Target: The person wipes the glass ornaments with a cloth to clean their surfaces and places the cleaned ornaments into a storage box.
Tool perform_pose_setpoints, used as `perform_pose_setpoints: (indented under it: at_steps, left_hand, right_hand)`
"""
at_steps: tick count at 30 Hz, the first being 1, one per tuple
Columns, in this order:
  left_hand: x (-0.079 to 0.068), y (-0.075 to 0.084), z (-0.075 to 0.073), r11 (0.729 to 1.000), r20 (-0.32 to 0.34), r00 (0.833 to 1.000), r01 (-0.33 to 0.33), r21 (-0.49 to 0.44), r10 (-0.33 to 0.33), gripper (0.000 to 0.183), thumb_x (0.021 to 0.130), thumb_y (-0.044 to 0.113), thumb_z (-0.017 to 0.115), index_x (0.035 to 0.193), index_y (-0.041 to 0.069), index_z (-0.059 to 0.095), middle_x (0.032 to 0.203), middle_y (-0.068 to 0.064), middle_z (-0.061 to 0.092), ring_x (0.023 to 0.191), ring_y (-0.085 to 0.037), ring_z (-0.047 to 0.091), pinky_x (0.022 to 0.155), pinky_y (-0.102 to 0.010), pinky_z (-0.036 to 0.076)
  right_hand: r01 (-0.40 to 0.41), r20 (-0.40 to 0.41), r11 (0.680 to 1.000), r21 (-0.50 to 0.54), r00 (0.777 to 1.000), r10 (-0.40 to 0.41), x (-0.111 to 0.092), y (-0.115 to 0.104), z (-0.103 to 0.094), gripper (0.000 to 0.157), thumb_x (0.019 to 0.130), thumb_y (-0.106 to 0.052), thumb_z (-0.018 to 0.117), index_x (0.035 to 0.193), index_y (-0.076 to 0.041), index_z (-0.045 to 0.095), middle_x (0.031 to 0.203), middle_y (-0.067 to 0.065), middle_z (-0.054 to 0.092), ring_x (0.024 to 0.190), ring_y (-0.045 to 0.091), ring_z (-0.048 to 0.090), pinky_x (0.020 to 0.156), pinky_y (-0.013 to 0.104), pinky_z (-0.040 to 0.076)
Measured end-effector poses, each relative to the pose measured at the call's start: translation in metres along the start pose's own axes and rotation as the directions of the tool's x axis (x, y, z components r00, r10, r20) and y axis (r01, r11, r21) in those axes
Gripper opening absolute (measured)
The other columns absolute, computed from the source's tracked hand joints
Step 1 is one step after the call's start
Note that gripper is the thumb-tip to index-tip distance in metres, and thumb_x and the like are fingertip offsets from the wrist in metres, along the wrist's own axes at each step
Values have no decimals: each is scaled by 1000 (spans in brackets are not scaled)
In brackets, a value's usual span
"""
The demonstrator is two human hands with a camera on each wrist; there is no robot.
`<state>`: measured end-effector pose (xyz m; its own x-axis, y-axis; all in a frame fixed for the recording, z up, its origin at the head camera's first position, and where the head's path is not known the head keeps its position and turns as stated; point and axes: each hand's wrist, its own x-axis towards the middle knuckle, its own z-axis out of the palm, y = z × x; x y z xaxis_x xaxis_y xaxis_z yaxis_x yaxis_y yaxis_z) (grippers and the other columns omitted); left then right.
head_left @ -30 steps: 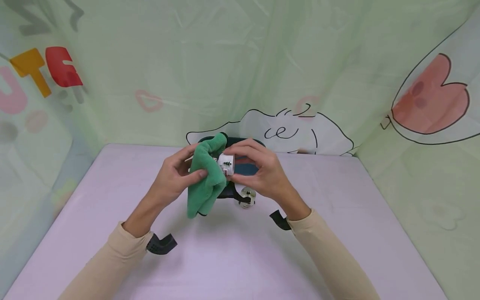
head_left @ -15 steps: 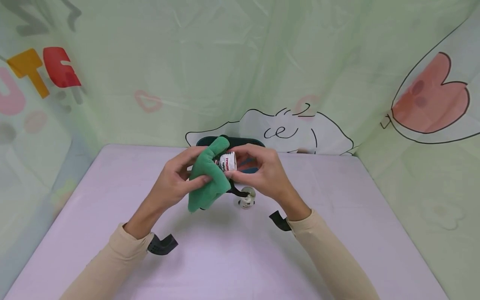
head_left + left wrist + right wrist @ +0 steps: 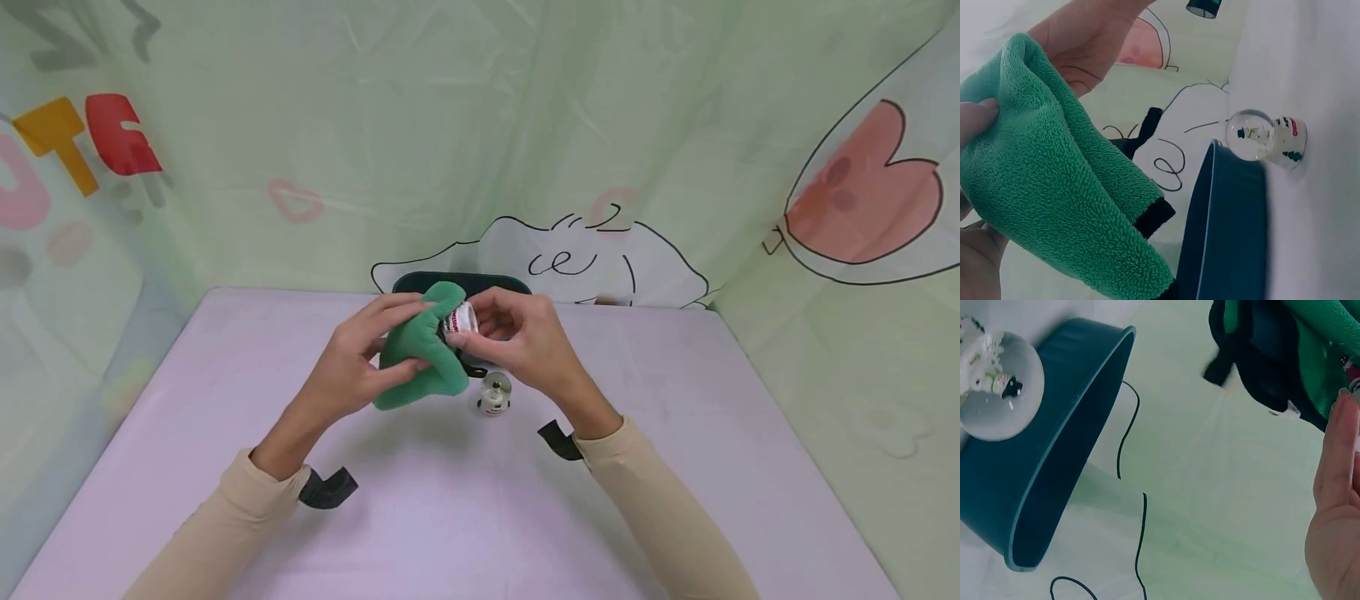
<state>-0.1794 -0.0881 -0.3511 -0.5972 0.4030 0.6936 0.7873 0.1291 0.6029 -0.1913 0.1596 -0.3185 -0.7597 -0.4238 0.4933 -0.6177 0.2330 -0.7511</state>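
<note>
My left hand (image 3: 345, 354) holds a fluffy green cloth (image 3: 420, 350) with dark edging, thumb in front and fingers behind. The cloth wraps the top of a small snow globe, whose white printed base (image 3: 461, 320) sticks out to the right; its globe is hidden. My right hand (image 3: 532, 342) pinches that base between thumb and fingers. In the left wrist view the cloth (image 3: 1054, 169) hangs in folds with a black strap (image 3: 1147, 128) near it. A second snow globe (image 3: 494, 395), with a snowman inside, stands upright on the table below the hands.
Behind the hands, a dark teal bin (image 3: 465, 282) stands near the table's back edge, partly hidden by the hands; its wall (image 3: 1238, 225) shows beside the standing snow globe. Pale printed curtains (image 3: 480, 125) enclose the lilac table (image 3: 480, 517) at the back and sides.
The cloth has been drawn up and bunched closer around the snow globe. The base has turned and tilted slightly, and moved a little to the right. The standing snow globe is less covered.
</note>
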Motion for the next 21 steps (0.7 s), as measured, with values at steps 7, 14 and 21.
perform_pose_setpoints:
  at_steps: [7, 14, 21]
  left_hand:
    - [-3, 3, 0, 955, -13, 988, 143, -261, -152, 60, 85, -13, 73, 141, -1, 53, 130, -5, 62, 110, -20, 65, 88, -34, 60]
    - [-3, 4, -2, 894, -21, 965, 233, -383, -260, 59, 90, -5, 72, 145, -4, 49, 135, -2, 58, 110, -21, 67, 87, -32, 60]
    - [-1, 5, -3, 865, -16, 945, 292, -408, -327, 59, 92, -4, 70, 147, 2, 50, 142, -10, 55, 113, -25, 65, 89, -30, 59]
  right_hand:
    - [73, 47, 993, 96, 996, -78, -2, -2, -2, 42, 81, -2, 85, 120, -6, 71, 105, 3, 68, 90, 20, 69, 75, 37, 63]
    - [138, 74, 983, 125, 986, -148, -2, -3, -3, 51, 78, 6, 84, 126, -4, 68, 117, 6, 65, 102, 23, 67, 85, 38, 61]
    - [251, 69, 958, 140, 963, -262, 1, 2, -1, 52, 76, 16, 81, 124, 2, 66, 125, 13, 60, 119, 28, 59, 96, 40, 57]
